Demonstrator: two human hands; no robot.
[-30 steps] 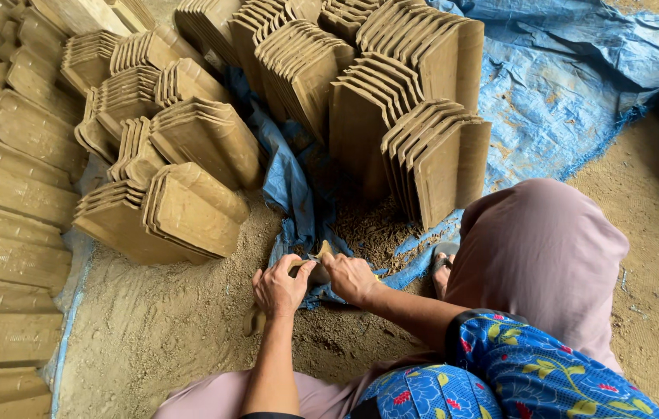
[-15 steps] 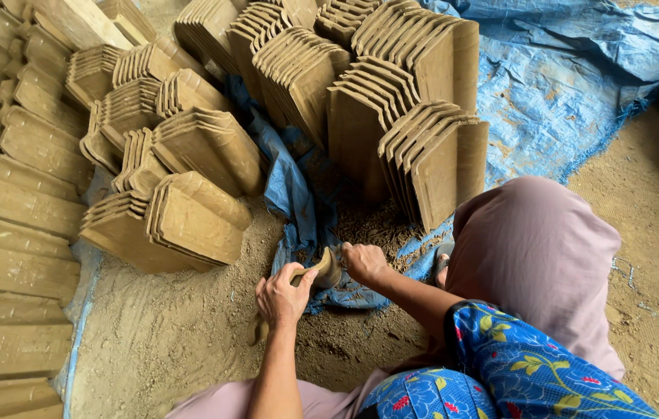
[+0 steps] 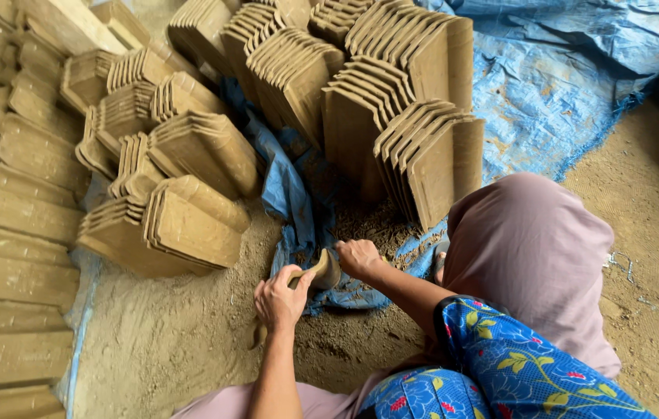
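**Two hands on one soft clay piece beside crowded tile stacks**

Dozens of tan, unfired clay roof tiles [image 3: 190, 225] stand on edge in leaning bundles across the top and left of the view, and they are the largest hazard: they look soft, and a knock from an elbow or knee could probably tip one bundle into the next and dent the edges. A wrinkled blue plastic tarpaulin [image 3: 546, 101] lies under and behind them; its loose folds by the hands could catch a finger or drag grit onto wet clay. The sandy dirt floor [image 3: 151, 341] is uneven and crumb-strewn, so anything set down may pick up soil.

The person sits low, a mauve-clad knee [image 3: 531, 256] close to the nearest bundle. The left hand [image 3: 281, 299] is closed around a small curved brown clay piece [image 3: 325, 269], which sits just above the tarpaulin's edge between both hands; the right hand [image 3: 359, 257] grips its far end. Too tight a squeeze could deform it, I judge.
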